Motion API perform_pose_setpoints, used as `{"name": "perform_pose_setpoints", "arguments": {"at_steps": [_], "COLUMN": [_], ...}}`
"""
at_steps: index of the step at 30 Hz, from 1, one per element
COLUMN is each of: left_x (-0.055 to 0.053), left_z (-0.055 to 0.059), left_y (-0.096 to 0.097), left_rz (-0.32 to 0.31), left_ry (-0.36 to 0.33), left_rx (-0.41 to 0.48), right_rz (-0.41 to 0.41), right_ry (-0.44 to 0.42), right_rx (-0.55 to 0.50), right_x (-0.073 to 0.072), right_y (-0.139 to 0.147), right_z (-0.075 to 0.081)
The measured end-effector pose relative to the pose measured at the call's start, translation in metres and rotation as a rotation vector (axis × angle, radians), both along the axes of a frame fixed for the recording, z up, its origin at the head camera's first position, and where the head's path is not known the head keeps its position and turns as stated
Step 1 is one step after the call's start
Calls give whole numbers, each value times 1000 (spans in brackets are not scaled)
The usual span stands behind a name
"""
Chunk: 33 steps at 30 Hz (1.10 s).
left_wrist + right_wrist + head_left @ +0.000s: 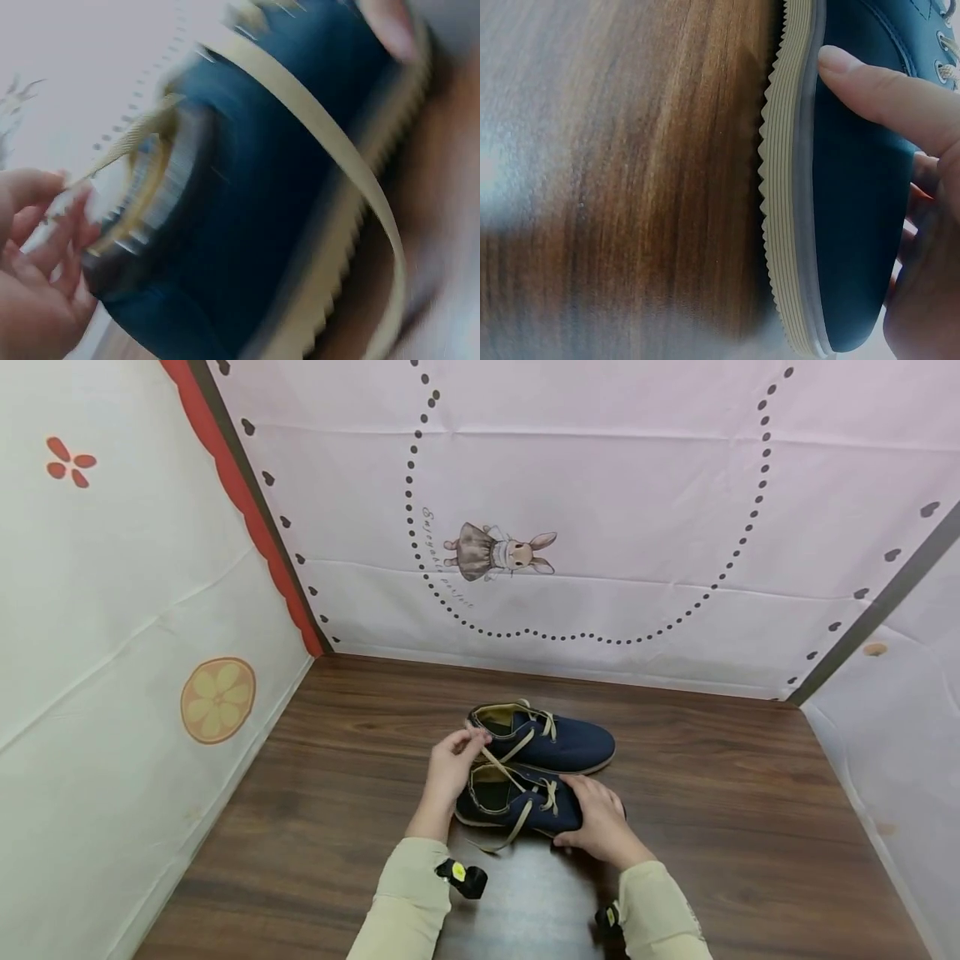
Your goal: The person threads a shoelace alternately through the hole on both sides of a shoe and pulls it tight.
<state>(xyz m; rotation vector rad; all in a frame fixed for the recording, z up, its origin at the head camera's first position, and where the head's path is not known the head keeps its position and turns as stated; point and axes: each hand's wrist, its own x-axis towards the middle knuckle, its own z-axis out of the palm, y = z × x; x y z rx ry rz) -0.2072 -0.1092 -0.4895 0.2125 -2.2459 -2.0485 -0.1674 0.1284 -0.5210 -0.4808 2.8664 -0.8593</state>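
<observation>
Two navy lace-up shoes lie side by side with their toes to the right, the far shoe behind the near shoe. My left hand is at the heel end and pinches one end of the near shoe's beige shoelace, drawn up from the eyelets. The lace's other end hangs loose down the shoe's side. My right hand grips the near shoe's toe, its thumb pressed on the side above the ridged beige sole.
The shoes stand on a dark wood-grain surface. Behind them rises a pale printed cloth wall with a rabbit figure. White cloth walls stand at the left and right.
</observation>
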Motion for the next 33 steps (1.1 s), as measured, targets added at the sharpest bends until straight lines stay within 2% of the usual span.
{"name": "perform_pose_setpoints", "arguments": {"at_steps": [2, 3, 6, 8, 10, 12, 15, 16, 18, 21, 26, 31, 33], "left_x": [0, 0, 2, 5, 9, 13, 19, 20, 23, 26, 27, 26, 26], "left_z": [6, 9, 17, 18, 16, 13, 5, 3, 0, -1, -1, 0, 1], "left_y": [-3, -5, -11, -14, -12, -7, 3, 6, 12, 17, 20, 23, 25], "left_rz": [61, 88, 152, 147, 93, -22, -221, -272, -336, -356, -386, -380, -366], "left_ry": [46, 69, 129, 153, 158, 142, 100, 83, 66, 29, 23, 56, 48], "left_rx": [228, 300, 406, 419, 368, 269, 42, -29, -173, -326, -443, -609, -661], "right_rz": [-1, 0, 13, 19, -2, -39, -55, -43, -16, -31, -112, -121, -121], "right_ry": [6, 4, -22, -61, -112, -133, -109, -91, -70, -71, -82, -74, -68], "right_rx": [-3, -4, 1, -3, -65, -166, -311, -330, -342, -344, -371, -368, -375], "right_x": [0, -1, -2, -3, -4, -7, -12, -14, -17, -20, -22, -23, -23], "right_y": [0, 1, 3, 4, 3, 0, -11, -15, -21, -27, -32, -35, -36], "right_z": [-1, -1, 1, 4, 11, 17, 23, 24, 23, 21, 19, 20, 21]}}
